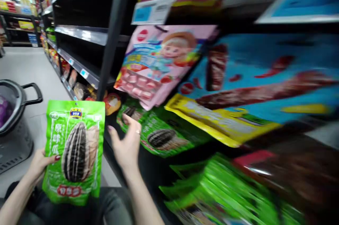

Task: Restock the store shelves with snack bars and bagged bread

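Note:
My left hand (39, 165) grips a green bag of sunflower seeds (75, 151) by its left edge, thumb across the front. The bag hangs upright above my lap, its printed face toward me. To its right, my right hand (127, 140) is held up with thumb and forefinger apart and nothing between them. Just beyond that hand, more green sunflower seed bags (165, 137) lie on the bottom shelf. A stack of green bags (219, 189), blurred, sits nearer on the right.
A grey basket (16, 129) with a black handle and something purple inside stands on the floor at left. Pink candy bags (159, 62), a yellow packet (222, 119) and a large blue bag (265, 73) are at right. A dark shelf post (113, 34) rises mid-view.

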The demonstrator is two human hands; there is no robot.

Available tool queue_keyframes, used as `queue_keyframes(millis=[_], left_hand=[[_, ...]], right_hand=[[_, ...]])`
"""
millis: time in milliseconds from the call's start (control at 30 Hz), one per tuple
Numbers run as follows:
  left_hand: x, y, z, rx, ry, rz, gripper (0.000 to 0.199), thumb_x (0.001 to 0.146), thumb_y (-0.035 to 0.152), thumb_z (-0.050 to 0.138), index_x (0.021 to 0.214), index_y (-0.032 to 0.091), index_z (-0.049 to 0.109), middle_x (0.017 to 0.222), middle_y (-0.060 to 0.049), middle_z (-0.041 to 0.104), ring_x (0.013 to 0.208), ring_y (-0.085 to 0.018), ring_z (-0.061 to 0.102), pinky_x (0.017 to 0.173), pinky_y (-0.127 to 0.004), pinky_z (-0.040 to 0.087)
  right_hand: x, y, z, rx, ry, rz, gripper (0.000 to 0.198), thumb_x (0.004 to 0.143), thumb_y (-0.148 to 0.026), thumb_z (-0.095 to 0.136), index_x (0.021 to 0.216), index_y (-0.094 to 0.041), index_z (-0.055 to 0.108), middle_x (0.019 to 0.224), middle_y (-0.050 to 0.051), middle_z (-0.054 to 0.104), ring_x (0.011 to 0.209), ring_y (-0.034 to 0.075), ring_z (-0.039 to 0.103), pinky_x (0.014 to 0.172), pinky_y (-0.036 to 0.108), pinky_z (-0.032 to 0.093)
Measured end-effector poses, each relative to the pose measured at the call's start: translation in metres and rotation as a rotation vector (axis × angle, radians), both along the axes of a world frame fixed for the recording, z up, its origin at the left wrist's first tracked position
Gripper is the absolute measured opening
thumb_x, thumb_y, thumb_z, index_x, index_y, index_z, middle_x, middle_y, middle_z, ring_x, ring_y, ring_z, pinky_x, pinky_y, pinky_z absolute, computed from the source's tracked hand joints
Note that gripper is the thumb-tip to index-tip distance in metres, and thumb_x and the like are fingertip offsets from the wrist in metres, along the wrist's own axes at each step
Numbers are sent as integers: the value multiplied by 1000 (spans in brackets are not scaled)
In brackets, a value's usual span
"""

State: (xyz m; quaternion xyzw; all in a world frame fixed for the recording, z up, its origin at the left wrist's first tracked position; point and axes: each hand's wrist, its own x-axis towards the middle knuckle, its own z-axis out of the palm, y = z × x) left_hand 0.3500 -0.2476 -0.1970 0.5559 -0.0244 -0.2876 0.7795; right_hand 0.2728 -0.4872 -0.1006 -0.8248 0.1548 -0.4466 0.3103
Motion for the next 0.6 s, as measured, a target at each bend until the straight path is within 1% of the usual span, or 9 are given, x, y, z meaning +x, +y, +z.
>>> queue_keyframes(millis=[67, 167, 233, 300, 400, 433, 500, 567, 600], left_hand=[[0, -3, 9, -94, 41, 74, 36, 48, 27, 86, 76, 12, 69, 65, -6, 73, 56, -22, 67, 56, -29, 54], [-4, -4, 21, -80, 21, 140, 38, 47, 24, 86, 78, 11, 69, 69, -6, 74, 61, -23, 67, 59, -30, 54], [-9, -4, 25, -4, -15, 182, 38, 46, 24, 86, 77, 11, 67, 70, -6, 73, 61, -22, 67, 58, -29, 53], [-14, -5, 25, 70, -59, 189, 41, 48, 28, 86, 79, 10, 65, 73, -8, 73, 65, -24, 67, 58, -30, 53], [-24, -11, 18, 125, -222, 277, 59, 62, 40, 77, 109, 11, 54, 106, -17, 67, 94, -30, 64, 77, -40, 53], [-29, -15, 15, 180, -321, 365, 66, 69, 42, 71, 122, 12, 45, 121, -19, 59, 108, -32, 58, 88, -44, 49], [-44, -25, 7, 320, -533, 483, 72, 78, 42, 62, 138, 17, 29, 144, -19, 37, 132, -31, 35, 108, -51, 28], [-61, -36, -4, 256, -615, 361, 76, 76, 44, 63, 141, 23, 29, 151, -13, 25, 141, -30, 16, 113, -51, 12], [-68, -41, -10, 97, -552, 233, 79, 70, 47, 69, 139, 25, 36, 151, -11, 28, 141, -31, 13, 114, -50, 13]], right_hand=[[0, -6, -28, 364, 155, 259, 59, 72, -55, 60, 116, -16, 51, 109, 17, 60, 91, 25, 60, 82, 43, 47], [3, 3, -54, 784, 419, 734, 57, 67, -52, 68, 112, -18, 55, 111, 14, 64, 98, 25, 63, 89, 42, 47], [4, 15, -57, 971, 469, 828, 55, 63, -44, 75, 108, -18, 59, 108, 12, 68, 100, 26, 63, 93, 42, 45], [5, 23, -54, 1060, 472, 814, 52, 57, -40, 80, 100, -16, 63, 96, 9, 72, 93, 27, 66, 89, 41, 48], [1, 26, -44, 943, 429, 668, 47, 53, -43, 81, 88, -14, 66, 85, 8, 74, 83, 27, 67, 80, 37, 52], [-3, 28, -40, 841, 405, 580, 47, 55, -46, 79, 86, -14, 67, 84, 9, 74, 80, 27, 67, 76, 37, 53], [-16, 36, -33, 555, 356, 351, 47, 60, -52, 73, 86, -14, 66, 82, 10, 74, 74, 27, 68, 68, 35, 54], [-32, 54, -29, 178, 265, 120, 43, 67, -51, 69, 91, -15, 66, 81, 10, 73, 71, 27, 68, 64, 33, 54], [-40, 67, -28, -20, 214, 44, 40, 71, -48, 67, 95, -16, 65, 82, 11, 73, 71, 26, 68, 64, 32, 54]])
